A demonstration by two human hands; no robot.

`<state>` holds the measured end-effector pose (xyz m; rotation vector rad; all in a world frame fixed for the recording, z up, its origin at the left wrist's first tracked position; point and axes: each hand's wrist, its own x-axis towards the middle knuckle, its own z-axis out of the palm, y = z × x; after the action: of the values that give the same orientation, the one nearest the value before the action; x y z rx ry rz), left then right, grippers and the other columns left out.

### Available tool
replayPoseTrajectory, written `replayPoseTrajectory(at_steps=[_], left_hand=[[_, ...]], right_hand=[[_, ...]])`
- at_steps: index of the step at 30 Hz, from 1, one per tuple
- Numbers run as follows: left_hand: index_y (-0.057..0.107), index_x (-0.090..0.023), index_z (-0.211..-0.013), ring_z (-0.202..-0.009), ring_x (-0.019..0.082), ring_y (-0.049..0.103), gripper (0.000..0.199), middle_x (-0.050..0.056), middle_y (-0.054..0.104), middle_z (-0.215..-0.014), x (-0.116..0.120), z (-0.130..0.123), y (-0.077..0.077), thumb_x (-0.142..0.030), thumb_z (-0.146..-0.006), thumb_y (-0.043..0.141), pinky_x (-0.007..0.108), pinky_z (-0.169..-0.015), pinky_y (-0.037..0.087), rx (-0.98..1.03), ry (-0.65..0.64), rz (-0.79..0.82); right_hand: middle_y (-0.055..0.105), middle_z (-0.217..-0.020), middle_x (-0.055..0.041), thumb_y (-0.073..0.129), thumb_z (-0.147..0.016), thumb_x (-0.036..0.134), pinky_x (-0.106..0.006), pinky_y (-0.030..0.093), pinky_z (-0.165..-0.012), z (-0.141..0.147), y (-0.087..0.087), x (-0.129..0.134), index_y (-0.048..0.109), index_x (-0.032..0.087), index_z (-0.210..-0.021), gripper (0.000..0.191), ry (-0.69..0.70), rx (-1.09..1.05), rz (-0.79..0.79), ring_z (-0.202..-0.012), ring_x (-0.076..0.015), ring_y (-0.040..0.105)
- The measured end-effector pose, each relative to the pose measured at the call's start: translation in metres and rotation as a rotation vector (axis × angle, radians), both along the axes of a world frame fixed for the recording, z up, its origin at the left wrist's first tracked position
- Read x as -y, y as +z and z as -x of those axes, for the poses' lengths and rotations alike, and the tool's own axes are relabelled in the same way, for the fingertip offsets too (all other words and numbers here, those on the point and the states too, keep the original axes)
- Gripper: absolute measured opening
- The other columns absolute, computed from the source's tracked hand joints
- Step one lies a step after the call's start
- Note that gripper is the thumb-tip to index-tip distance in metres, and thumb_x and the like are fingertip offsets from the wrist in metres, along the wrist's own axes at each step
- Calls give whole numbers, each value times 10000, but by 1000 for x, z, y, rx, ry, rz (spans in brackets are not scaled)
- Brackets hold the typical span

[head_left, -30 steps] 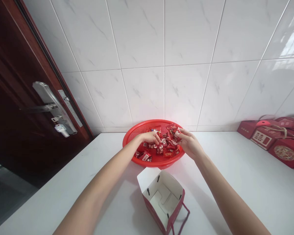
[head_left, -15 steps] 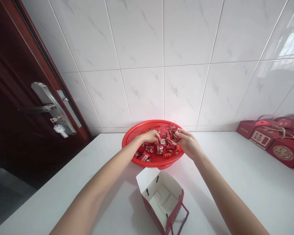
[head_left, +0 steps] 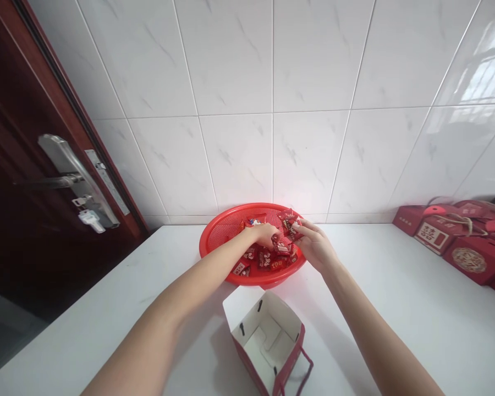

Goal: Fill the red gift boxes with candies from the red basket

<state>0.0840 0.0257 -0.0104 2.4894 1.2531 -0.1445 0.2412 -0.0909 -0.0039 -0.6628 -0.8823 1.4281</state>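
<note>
A red plastic basket [head_left: 212,234] holds several red wrapped candies [head_left: 265,259]. Inside it, my left hand [head_left: 265,235] has its fingers curled down onto a red wrapped candy [head_left: 281,247]; its fingertips are partly hidden. My right hand [head_left: 314,242], over the basket's right rim, pinches red candy packets [head_left: 289,223] between thumb and fingers; how many is unclear. Just in front of the basket stands an open gift box [head_left: 268,330], white inside and dark red outside. Its lid flap is folded back, a cord handle hangs at the right, and no candy shows inside.
Several finished-looking red gift boxes [head_left: 470,258] with cord handles stand at the right against the tiled wall [head_left: 239,159]. A brown door [head_left: 33,192] with a handle and keys [head_left: 91,220] is at the left, beyond the white table's [head_left: 169,258] edge.
My left hand has moved right across the candies and closed its fingers near one. My right hand still holds its packets. The whole view has shifted slightly.
</note>
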Motion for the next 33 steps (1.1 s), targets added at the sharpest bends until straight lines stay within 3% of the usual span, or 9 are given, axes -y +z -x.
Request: replayPoseTrajectory(at_steps=[3, 11, 15, 18, 23, 29, 33], left_hand=[[654, -150, -1124, -909, 191, 672, 276, 66, 680, -1090, 0, 11, 3, -379, -974, 619, 363, -790, 587, -2, 30, 21], [671, -151, -1108, -946, 217, 670, 280, 54, 678, -1121, 6, 19, 4, -390, -971, 622, 367, -812, 584, 43, 5, 35], [673, -158, -1100, -921, 193, 673, 208, 52, 698, -1045, 4, 11, 4, -237, -909, 691, 358, -822, 567, -2, -78, 45], [704, -187, -1073, -944, 215, 678, 307, 33, 719, -970, 3, 6, 2, -102, -778, 722, 304, -820, 535, -24, -113, 8], [732, -242, -1086, -1019, 244, 665, 381, 39, 708, -1133, 9, -1, -3, -225, -707, 763, 281, -835, 521, -32, -172, -48], [733, -251, -1092, -1049, 255, 648, 420, 45, 711, -1119, 18, -7, -6, -278, -676, 789, 298, -870, 520, -41, -161, -67], [727, -205, -967, -959, 244, 662, 265, 70, 714, -1037, 21, -12, 0, -222, -704, 748, 337, -831, 527, -8, -127, -56]], right_hand=[[750, -865, -24, 912, -607, 306, -332, 508, -744, 0, -1, -1, 762, 210, -787, 253, -11, -11, 6, -828, -200, 653], [735, -853, -26, 916, -591, 308, -327, 515, -744, 1, -2, -1, 761, 202, -789, 273, -23, -15, 9, -838, -203, 645], [725, -844, -19, 921, -586, 323, -334, 515, -776, 1, -2, -2, 761, 217, -765, 262, -39, -6, 5, -881, -216, 641], [726, -833, -23, 924, -582, 339, -354, 515, -780, 1, -3, -2, 758, 220, -751, 265, -44, 5, 2, -877, -230, 647], [740, -855, -28, 914, -591, 318, -359, 518, -809, 1, -3, -2, 769, 223, -774, 252, -43, 7, 2, -906, -240, 656], [745, -884, -30, 909, -606, 310, -349, 511, -818, 1, -4, -2, 777, 220, -792, 245, -30, -1, -2, -925, -232, 651], [737, -862, -26, 913, -611, 314, -348, 510, -809, 0, -5, -3, 769, 221, -792, 249, -19, -2, -15, -909, -229, 650]])
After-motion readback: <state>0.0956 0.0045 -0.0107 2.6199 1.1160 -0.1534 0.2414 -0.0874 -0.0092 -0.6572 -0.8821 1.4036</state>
